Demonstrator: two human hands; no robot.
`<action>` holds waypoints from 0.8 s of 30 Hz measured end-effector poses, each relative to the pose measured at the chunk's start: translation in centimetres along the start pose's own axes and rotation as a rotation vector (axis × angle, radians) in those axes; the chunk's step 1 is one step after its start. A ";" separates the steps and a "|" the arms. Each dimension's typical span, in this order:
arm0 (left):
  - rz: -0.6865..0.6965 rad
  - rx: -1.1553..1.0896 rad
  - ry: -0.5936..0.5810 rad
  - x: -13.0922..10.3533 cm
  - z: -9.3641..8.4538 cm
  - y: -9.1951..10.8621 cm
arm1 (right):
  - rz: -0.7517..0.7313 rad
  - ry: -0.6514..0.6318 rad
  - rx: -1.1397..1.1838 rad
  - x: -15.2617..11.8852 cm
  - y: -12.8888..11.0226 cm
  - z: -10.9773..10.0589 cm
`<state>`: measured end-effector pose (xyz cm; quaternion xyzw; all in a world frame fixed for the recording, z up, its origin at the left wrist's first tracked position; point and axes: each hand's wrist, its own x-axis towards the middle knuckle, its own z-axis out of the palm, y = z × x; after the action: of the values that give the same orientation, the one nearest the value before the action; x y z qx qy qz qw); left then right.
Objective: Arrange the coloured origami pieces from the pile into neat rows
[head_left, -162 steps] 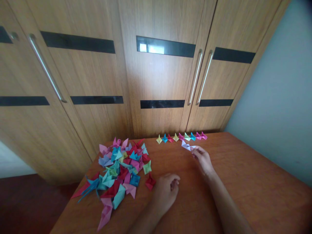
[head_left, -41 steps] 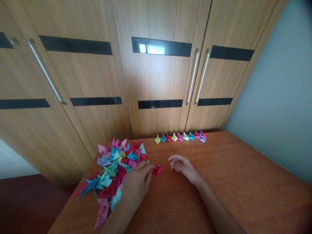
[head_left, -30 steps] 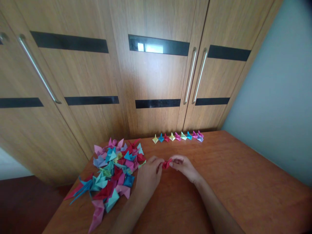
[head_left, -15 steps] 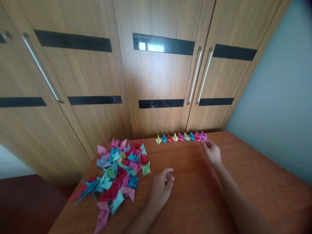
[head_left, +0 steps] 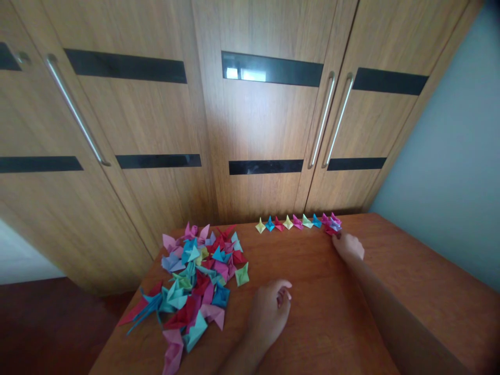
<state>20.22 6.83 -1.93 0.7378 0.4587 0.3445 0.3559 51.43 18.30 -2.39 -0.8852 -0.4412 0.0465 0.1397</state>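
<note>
A row of small folded-paper origami pieces (head_left: 288, 222) in yellow, blue, red, pink and green runs along the far edge of the table. At its right end my right hand (head_left: 349, 246) pinches a red origami piece (head_left: 331, 230), which touches a pink and purple cluster (head_left: 334, 222). My left hand (head_left: 270, 310) is held over the middle of the table, its fingers loosely curled and apart with nothing seen in them. To its left spreads a heap of origami pieces (head_left: 201, 281), many with pointed wings. The nearest one is a light green piece (head_left: 242, 275).
The brown wooden table (head_left: 312, 281) reaches a wood-fronted wardrobe (head_left: 265, 125) with metal handles (head_left: 323, 122) at the back. On the right stands a pale wall (head_left: 449, 172). Dark floor (head_left: 50, 317) shows past the table's left edge.
The view has shifted, so everything appears a little further right. My right hand has lowered and turned flatter beside the row's end, with the red piece now by the pink cluster. My left hand looks much the same.
</note>
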 end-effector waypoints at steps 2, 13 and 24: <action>0.001 0.018 -0.013 -0.1 0.0 0.0 | -0.002 0.000 -0.008 0.2 -0.3 0.0; 0.002 0.105 -0.028 -0.2 0.1 0.3 | -0.012 -0.004 -0.057 1.4 -1.0 0.8; 0.013 0.099 -0.051 -0.2 -0.1 0.4 | 0.027 0.034 0.036 -0.3 -1.0 1.0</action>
<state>20.20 6.54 -1.56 0.7660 0.4610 0.3047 0.3284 50.27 18.87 -3.03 -0.8891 -0.4261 0.0413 0.1623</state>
